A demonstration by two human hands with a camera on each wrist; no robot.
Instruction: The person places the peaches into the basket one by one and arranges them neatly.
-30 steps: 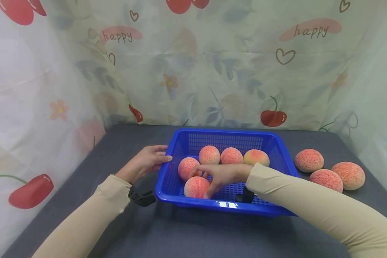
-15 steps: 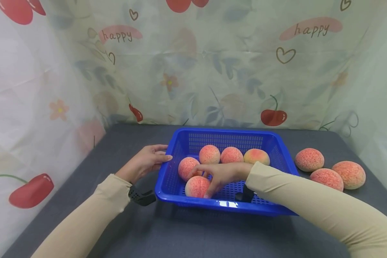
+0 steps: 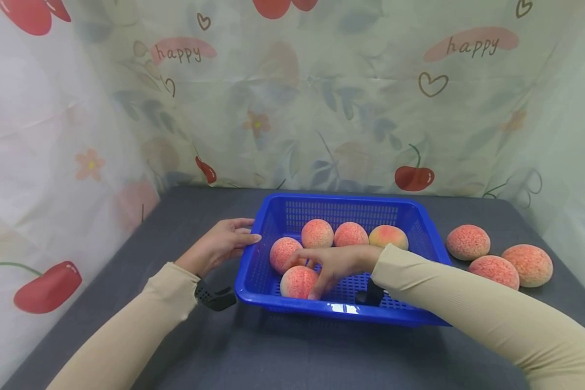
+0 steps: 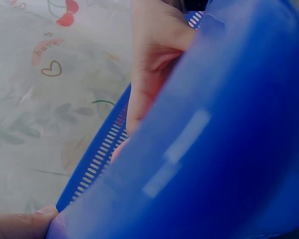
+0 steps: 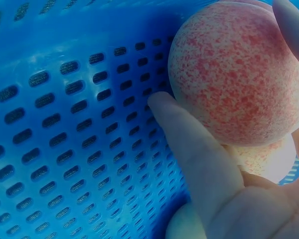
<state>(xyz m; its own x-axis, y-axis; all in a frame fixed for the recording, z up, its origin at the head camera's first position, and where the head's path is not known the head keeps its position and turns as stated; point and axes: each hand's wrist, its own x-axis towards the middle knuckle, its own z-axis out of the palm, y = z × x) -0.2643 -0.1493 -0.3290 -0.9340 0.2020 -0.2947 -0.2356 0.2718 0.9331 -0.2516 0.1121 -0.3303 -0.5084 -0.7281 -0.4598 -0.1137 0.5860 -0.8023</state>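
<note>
A peach [image 3: 298, 282] lies at the near left corner inside the blue plastic basket [image 3: 343, 310]. My right hand [image 3: 336, 266] holds this peach from its right side, thumb towards the near wall, fingers over the far side. The right wrist view shows the same peach [image 5: 234, 74] between the thumb [image 5: 189, 144] and the fingers. Another peach [image 3: 285, 254] sits just behind it. My left hand [image 3: 224, 242] grips the basket's left rim, its thumb [image 4: 22, 225] on the edge; its other fingers are partly hidden.
Along the far side of the basket rest more peaches: two pinkish ones [image 3: 317, 234] and a yellower one [image 3: 388, 238]. Three further peaches [image 3: 468, 242] lie on the dark grey table [image 3: 322, 357], right of the basket. Patterned curtains [image 3: 302, 119] stand around the table.
</note>
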